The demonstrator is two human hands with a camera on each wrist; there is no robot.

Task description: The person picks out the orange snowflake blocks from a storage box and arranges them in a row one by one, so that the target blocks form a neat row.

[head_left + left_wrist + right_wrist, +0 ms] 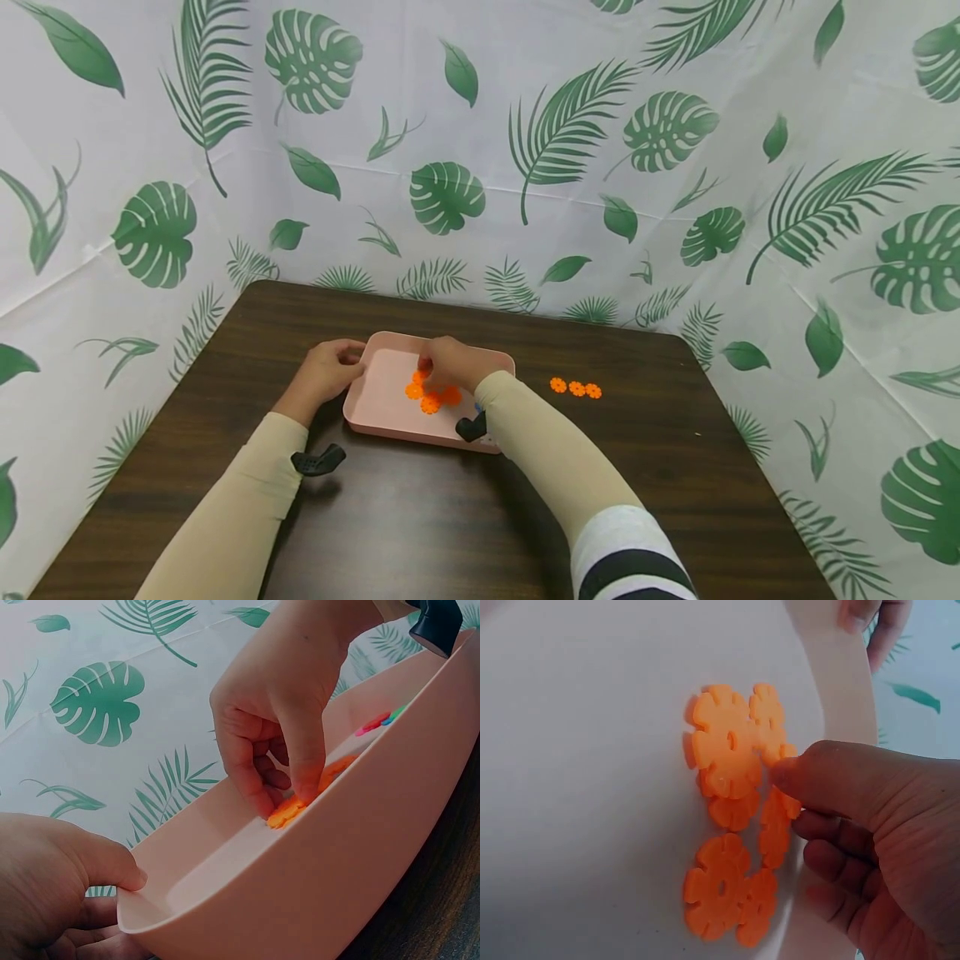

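Observation:
A shallow pink tray (378, 392) sits on the table. My left hand (330, 367) grips its left end, thumb (124, 870) on the rim and the other fingers against the outside. Inside the tray, my right hand (456, 364) reaches down and pinches an orange flower-shaped disc (790, 801) between thumb and fingertips. Several more orange notched discs (727, 742) lie loosely together around those fingertips, some overlapping. Part of the held disc is hidden behind the thumb.
Three orange discs (576, 389) form a row on the dark wooden table (645, 450), right of the tray. Pink, blue and green pieces (375, 724) show at the tray's other end. A leaf-patterned white cloth (450, 125) hangs behind the table and along its sides.

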